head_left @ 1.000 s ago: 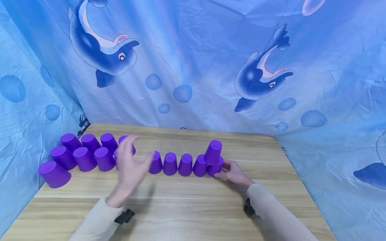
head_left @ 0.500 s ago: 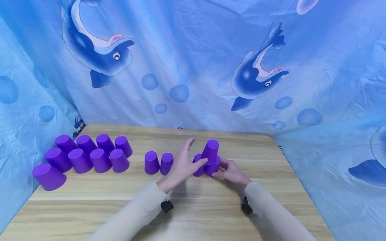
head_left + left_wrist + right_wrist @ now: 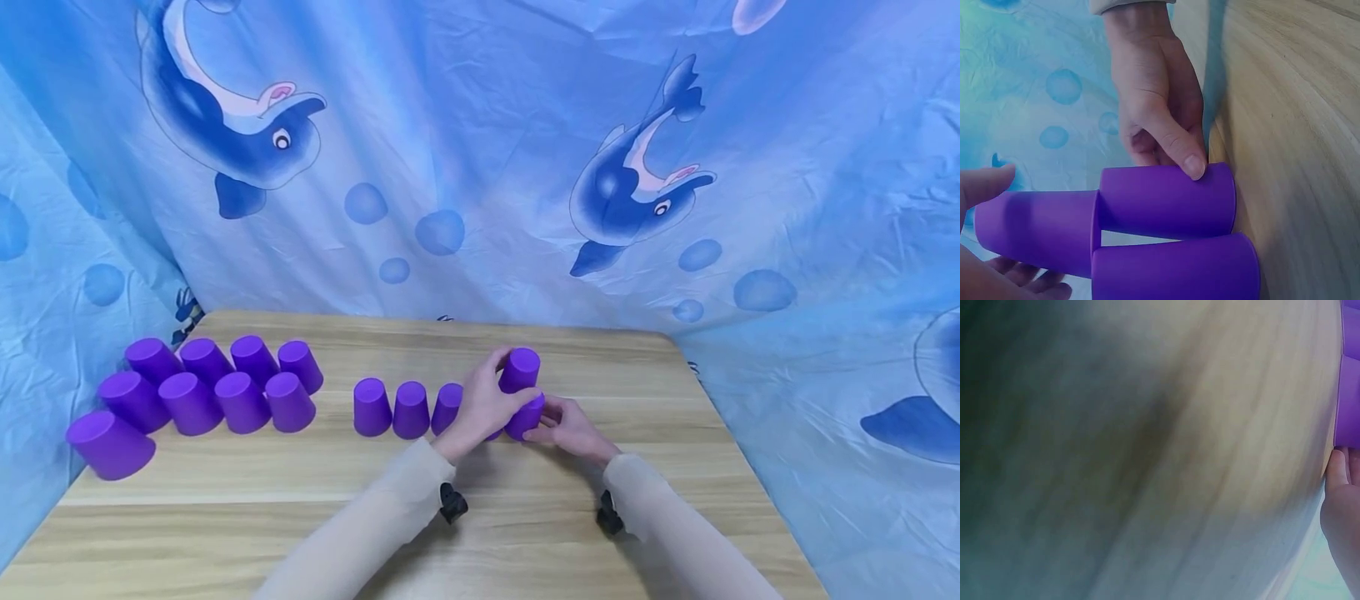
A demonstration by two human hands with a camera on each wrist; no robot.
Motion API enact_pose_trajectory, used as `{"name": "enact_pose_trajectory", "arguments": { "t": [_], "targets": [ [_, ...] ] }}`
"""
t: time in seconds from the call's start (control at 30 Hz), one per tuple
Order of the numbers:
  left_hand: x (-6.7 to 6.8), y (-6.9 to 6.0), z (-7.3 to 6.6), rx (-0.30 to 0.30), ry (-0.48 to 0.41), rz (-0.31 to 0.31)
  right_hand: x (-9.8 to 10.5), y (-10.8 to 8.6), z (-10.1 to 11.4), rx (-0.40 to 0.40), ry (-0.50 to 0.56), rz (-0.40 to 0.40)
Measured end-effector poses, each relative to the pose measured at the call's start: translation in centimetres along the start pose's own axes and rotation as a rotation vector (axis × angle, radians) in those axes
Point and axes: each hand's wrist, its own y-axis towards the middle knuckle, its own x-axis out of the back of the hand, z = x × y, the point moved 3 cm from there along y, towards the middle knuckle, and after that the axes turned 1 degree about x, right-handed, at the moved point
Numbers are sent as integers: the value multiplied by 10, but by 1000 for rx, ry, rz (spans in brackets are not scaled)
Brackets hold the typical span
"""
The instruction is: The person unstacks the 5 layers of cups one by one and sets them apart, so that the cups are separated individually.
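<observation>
A purple cup (image 3: 521, 371) stands upside down on top of two others, straddling them, as the left wrist view shows. My left hand (image 3: 483, 412) is round this upper cup, thumb on one side and fingers on the other. Beneath it, the end cup (image 3: 1163, 203) of the front row touches its neighbour (image 3: 1179, 269). My right hand (image 3: 573, 432) holds the end cup from the right, thumb on its side close to the rim. In the head view my left hand partly hides the neighbour. Only the thumb side of my right hand shows in the right wrist view.
Three more upside-down cups, among them a middle one (image 3: 411, 410), continue the row leftward. Several purple cups (image 3: 191, 404) stand in two lines at the table's left. A blue dolphin-print curtain (image 3: 480, 167) hangs behind the wooden table (image 3: 225, 517).
My left hand has swept right from beside the left-hand cups, past the row, to the upper cup. The right hand has stayed at the end cup. The view has shifted slightly.
</observation>
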Motion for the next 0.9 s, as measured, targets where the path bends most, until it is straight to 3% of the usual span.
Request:
{"name": "enact_pose_trajectory", "arguments": {
  "t": [0.23,0.4,0.63,0.9],
  "targets": [
    [2,0,-1,12,-57,-28,3,9,-25,-1,18,-22],
    [17,-5,-7,-16,-106,-74,3,8,-27,7,19,-31],
    [58,-14,-11,-97,-147,-146,4,8,-28,15,1,-50],
    [114,-22,-3,-127,-192,-257,3,8,-27,21,-12,-33]
  ]
}}
